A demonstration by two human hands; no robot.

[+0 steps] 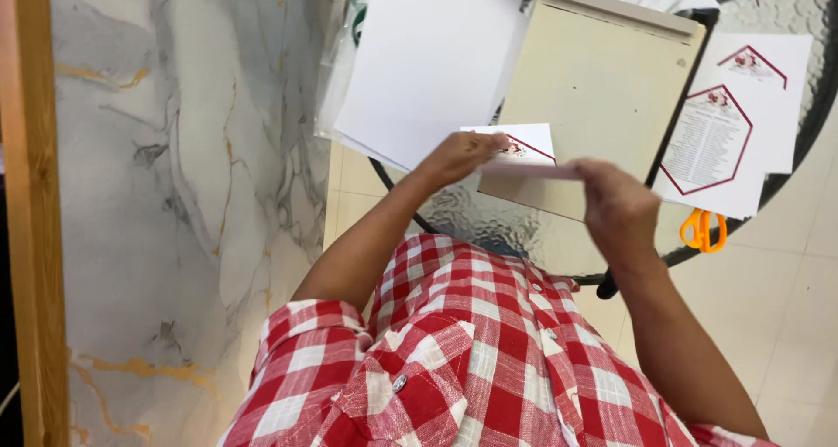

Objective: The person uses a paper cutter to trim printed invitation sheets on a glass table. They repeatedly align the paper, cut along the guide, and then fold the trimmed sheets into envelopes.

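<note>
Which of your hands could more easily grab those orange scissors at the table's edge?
The right hand, probably. The orange scissors lie just beside it at the glass table rim, while the left hand is farther off, across the small printed card both hands hold. It would have to let go of the card first.

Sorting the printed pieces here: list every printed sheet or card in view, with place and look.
Small card: held by left hand and right hand; white, dark red border.
Printed sheet: table's right side; white, red-edged hexagon of text.
Second sheet: behind it; white, red-edged triangle.
</note>
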